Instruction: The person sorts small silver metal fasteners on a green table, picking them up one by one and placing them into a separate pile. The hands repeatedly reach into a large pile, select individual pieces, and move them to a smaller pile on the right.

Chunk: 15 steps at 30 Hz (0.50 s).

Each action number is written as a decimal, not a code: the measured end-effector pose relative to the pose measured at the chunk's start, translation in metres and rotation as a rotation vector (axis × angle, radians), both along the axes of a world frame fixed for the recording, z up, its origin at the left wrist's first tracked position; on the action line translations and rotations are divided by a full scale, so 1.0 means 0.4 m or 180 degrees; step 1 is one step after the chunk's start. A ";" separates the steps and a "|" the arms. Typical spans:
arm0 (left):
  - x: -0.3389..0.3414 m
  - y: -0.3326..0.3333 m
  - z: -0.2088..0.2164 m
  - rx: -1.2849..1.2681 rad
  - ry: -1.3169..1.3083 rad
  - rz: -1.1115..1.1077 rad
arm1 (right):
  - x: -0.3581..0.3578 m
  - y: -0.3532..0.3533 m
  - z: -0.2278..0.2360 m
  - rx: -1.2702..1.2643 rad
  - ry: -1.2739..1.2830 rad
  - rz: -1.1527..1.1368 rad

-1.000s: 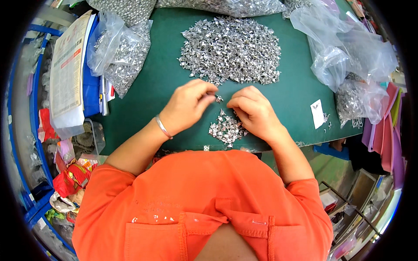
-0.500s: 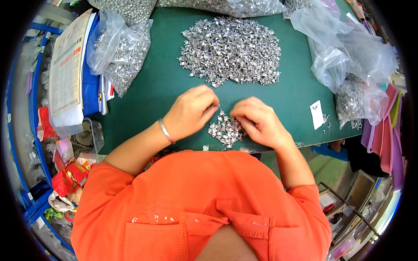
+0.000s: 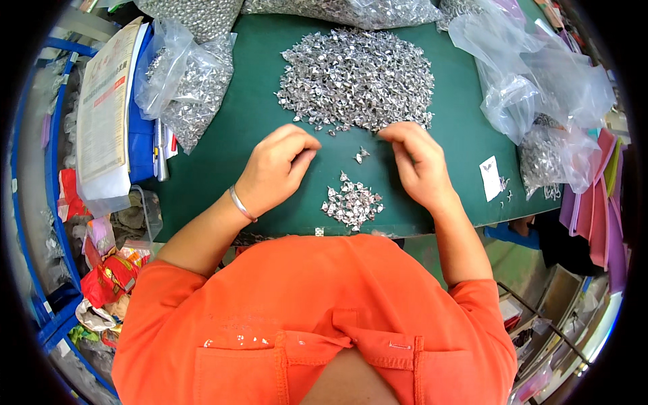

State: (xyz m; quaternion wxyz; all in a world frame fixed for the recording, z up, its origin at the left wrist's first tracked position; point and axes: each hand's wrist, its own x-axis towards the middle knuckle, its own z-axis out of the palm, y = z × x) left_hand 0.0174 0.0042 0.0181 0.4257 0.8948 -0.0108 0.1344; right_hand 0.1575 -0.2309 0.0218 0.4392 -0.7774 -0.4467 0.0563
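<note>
A large heap of small silvery metal pieces [image 3: 354, 77] covers the far middle of the green table. Close to my body lies a much smaller pile of the same metal pieces [image 3: 352, 204]. A few loose pieces [image 3: 362, 155] sit between the two. My left hand [image 3: 278, 165], with a bangle at its wrist, is left of the gap; its thumb and index finger are slightly parted, and no piece shows between them. At the heap's lower right edge are the fingertips of my right hand [image 3: 420, 165], thumb apart from the bent fingers; nothing held is visible.
Clear plastic bags of metal parts stand at left [image 3: 196, 88], along the back [image 3: 351, 10] and at right [image 3: 543, 158]. A newspaper [image 3: 104, 101] rests over a blue bin at left. A white slip [image 3: 490, 179] lies near the right edge beside a few scattered pieces.
Both hands have drawn away from the small pile and moved apart. My right hand has gone up toward the large heap. Loose pieces now show between the piles.
</note>
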 end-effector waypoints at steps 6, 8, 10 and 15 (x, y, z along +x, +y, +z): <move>0.079 -0.079 -0.035 0.0336 -0.0187 -0.0392 | -0.046 0.035 -0.045 0.0042 -0.0351 -0.0080; 0.091 -0.093 -0.041 0.0604 -0.0143 -0.0449 | -0.047 0.036 -0.065 0.0060 -0.0507 -0.0023; 0.092 -0.093 -0.041 0.0552 -0.0184 -0.0447 | -0.042 0.024 -0.058 0.0076 -0.0492 -0.0045; 0.082 -0.083 -0.033 0.0302 -0.0272 -0.0434 | -0.037 -0.013 -0.030 -0.0202 0.0051 -0.0098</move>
